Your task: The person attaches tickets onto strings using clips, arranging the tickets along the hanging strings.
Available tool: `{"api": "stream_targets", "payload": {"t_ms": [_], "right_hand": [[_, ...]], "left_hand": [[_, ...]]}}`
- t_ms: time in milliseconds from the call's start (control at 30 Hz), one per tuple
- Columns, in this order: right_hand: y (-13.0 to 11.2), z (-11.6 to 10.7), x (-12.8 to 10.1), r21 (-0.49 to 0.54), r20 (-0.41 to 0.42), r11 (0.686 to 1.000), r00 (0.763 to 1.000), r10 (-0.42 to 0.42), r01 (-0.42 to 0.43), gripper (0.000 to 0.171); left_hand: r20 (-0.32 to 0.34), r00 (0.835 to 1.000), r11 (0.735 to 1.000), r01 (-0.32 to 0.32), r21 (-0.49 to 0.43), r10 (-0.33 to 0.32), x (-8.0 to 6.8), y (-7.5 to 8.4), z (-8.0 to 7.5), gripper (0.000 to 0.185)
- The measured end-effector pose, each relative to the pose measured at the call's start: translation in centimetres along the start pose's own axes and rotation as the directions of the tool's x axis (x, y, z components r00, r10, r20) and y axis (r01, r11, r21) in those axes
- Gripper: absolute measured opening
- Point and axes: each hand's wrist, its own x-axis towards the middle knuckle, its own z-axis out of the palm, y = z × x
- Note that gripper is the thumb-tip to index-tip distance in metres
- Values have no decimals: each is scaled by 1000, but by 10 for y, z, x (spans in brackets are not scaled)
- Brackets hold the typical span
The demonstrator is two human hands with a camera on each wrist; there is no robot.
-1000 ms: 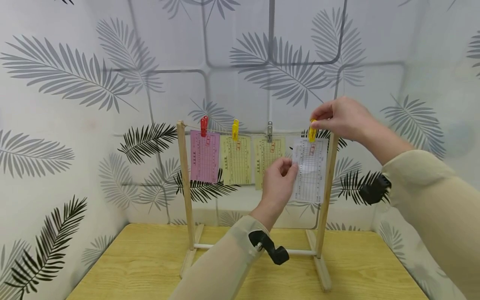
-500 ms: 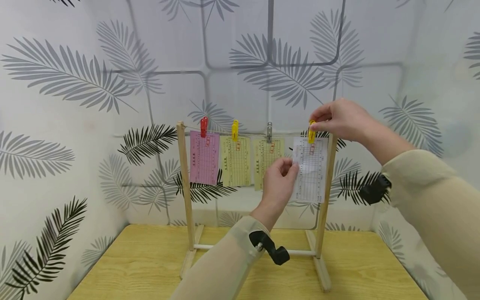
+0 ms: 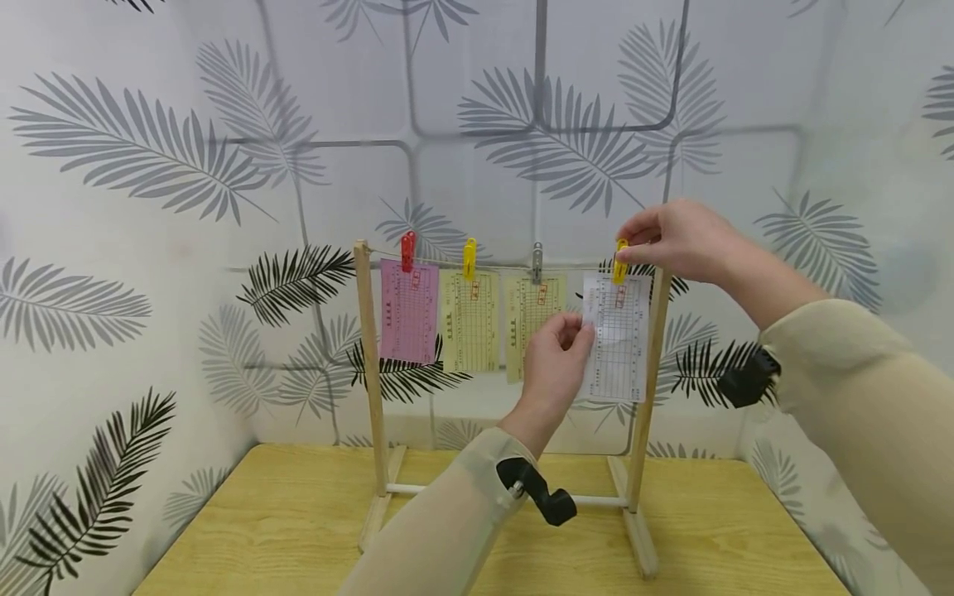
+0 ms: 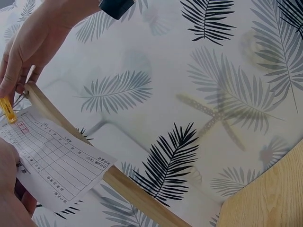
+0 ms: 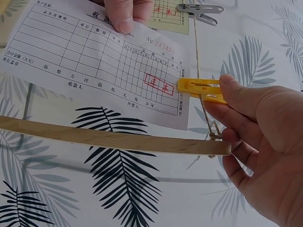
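White paper slip (image 3: 617, 335), printed with a grid and a red stamp, hangs at the right end of the string on the wooden rack (image 3: 367, 364); the left hand (image 3: 555, 364) pinches its left edge between thumb and fingers. At its top, the right hand (image 3: 674, 238) pinches the yellow clothespin (image 3: 620, 260). Only the right wrist view shows the number 243455 printed in red on the slip.

sleeves: long, beige, thin | wrists: black camera mount on each | hands: bare
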Motion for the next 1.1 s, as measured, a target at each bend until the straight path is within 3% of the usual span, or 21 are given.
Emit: {"api": "stream_targets", "payload": {"t_ms": [433, 733, 900, 1100], "right_hand": [[3, 2, -1, 31, -11, 999, 999, 33, -32, 49], [6, 3, -3, -15, -68, 1000, 998, 8, -9, 48], [3, 6, -14, -58, -166, 998, 986, -8, -2, 45], [-4, 21, -33, -127, -324, 991, 943, -80, 40, 37]], "left_hand": [[34, 999, 999, 4, -46, -3, -2, -6, -1, 5], [-8, 1000, 1000, -11, -22, 11, -2, -15, -3, 5], [-2, 1000, 999, 7, -32, -7, -4, -19, -7, 6], [11, 999, 999, 33, -39, -33, -12, -21, -16, 10]]}}
